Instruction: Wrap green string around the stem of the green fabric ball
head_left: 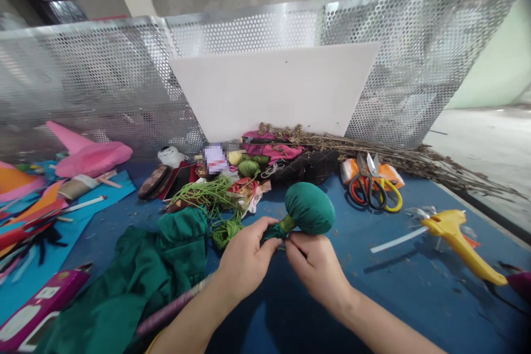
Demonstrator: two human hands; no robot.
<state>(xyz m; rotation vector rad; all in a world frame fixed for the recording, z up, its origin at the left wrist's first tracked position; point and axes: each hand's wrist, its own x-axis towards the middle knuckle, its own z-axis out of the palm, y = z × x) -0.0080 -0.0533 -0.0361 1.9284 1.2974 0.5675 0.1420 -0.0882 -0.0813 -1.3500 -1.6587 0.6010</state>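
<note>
- The left hand (249,257) pinches the gathered neck under a green cloth ball (311,207), thumb against fingers, presumably to keep the folds from spreading.
- The right hand (317,265) is curled tight against the underside of the ball and seems to grip yarn (287,225), the strand that bands the neck; its fingertips are partly hidden.
- The ball is held up over the middle of the tabletop (357,298), tilted to the right, which likely leaves its neck free for both hands.
- Just beyond the left hand, loose green string (224,232) lies in a heap, apparently for easy reach.
- Left of that, a spread of green cloth (153,271) runs toward the near left corner.
- Nearer the right edge, a yellow glue gun (456,232) lies with its handle toward that edge, seemingly handy for the right hand.
- Beyond it, scissors (365,185) rest with their handles toward the near edge, perhaps for a quick pickup.
- At the far edge, a white board (277,91) leans against a perforated metal panel (394,27), which seems to prop it.
</note>
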